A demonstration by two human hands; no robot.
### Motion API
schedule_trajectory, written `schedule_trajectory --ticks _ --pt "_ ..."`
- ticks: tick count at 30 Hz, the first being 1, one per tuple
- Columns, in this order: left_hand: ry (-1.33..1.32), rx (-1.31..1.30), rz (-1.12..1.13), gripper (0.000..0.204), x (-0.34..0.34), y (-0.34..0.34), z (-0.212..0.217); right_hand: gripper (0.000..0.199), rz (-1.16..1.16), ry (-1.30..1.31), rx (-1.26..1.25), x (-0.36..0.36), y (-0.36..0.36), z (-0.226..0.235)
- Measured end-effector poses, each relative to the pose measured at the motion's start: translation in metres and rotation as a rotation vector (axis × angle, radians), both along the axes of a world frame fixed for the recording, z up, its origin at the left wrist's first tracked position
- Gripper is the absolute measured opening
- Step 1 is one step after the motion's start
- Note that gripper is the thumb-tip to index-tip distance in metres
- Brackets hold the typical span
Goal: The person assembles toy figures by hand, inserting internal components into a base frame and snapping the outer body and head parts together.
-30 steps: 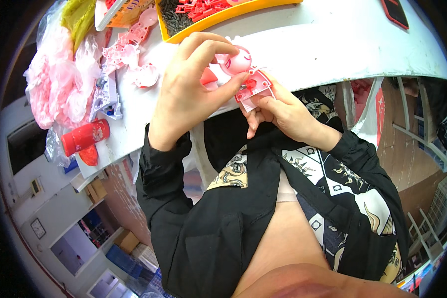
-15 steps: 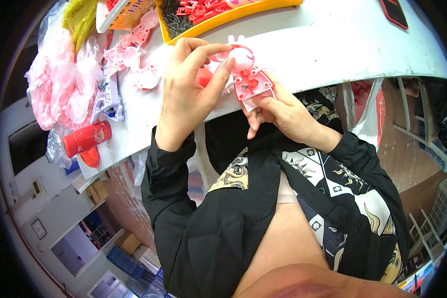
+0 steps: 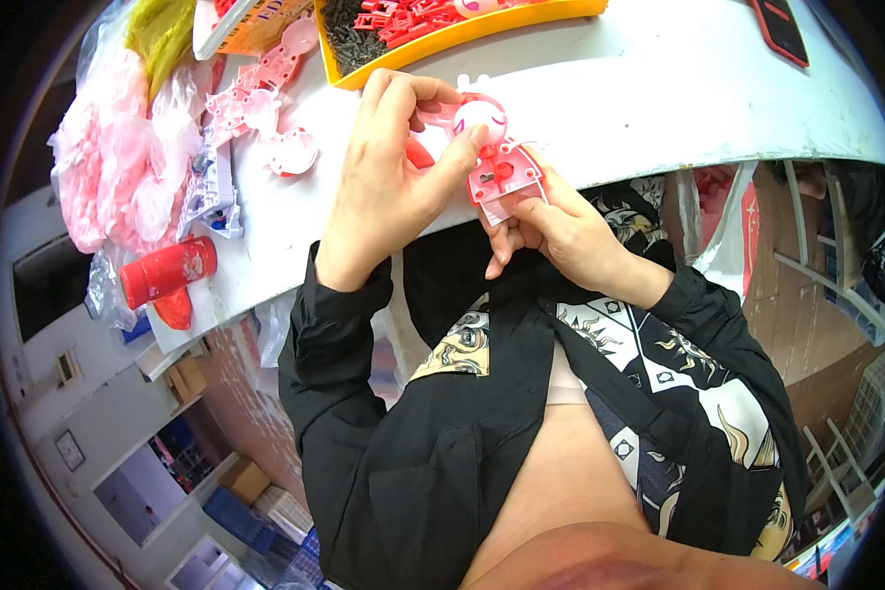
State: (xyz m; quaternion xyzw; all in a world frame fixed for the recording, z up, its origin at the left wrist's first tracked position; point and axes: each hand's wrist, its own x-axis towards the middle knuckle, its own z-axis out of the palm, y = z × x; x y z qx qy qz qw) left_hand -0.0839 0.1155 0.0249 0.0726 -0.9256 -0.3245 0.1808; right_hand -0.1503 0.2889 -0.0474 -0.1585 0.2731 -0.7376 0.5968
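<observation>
A pink plastic toy housing (image 3: pixel 506 177) with red inner parts and small white posts is gripped near the table's front edge by my right hand (image 3: pixel 585 236). Its thumb lies on the lower edge, with the fingers curled underneath. At the upper end of the housing sits a round pale-pink toy head (image 3: pixel 479 118) with purple markings. My left hand (image 3: pixel 383 182) pinches this head, thumb on its near side and the other fingers bent around its far left. A red piece (image 3: pixel 419 153) shows partly behind the left thumb. The underside of the housing is hidden.
A yellow tray (image 3: pixel 462 31) of red parts and dark screws stands at the far side. Pink shell parts (image 3: pixel 290 153), a lilac plastic part (image 3: pixel 213 197), a red cylinder (image 3: pixel 170 272) and bagged pink pieces (image 3: pixel 118 162) lie left. A red-and-black phone (image 3: pixel 781 31) rests far right.
The left thumb has shifted right and slightly nearer over the round head. The head has moved slightly toward me, and the right hand has stayed almost in place.
</observation>
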Motion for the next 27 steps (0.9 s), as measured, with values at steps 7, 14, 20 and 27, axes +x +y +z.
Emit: schedule_trajectory --ticks 7,14,20,27 --pt "0.029 0.006 0.034 0.040 -0.001 -0.003 -0.006 0.054 0.000 0.018 0.035 0.001 0.000 0.003" --pt "0.057 -0.130 0.026 0.037 -0.002 -0.009 -0.002 0.053 0.001 0.022 0.035 -0.001 0.000 0.008" --pt "0.062 -0.207 0.054 0.033 -0.001 -0.006 -0.002 0.055 0.015 0.012 0.020 -0.003 -0.001 0.004" --pt "0.037 -0.112 0.051 0.036 0.001 -0.009 0.005 0.049 -0.012 -0.036 0.050 -0.007 -0.001 0.008"
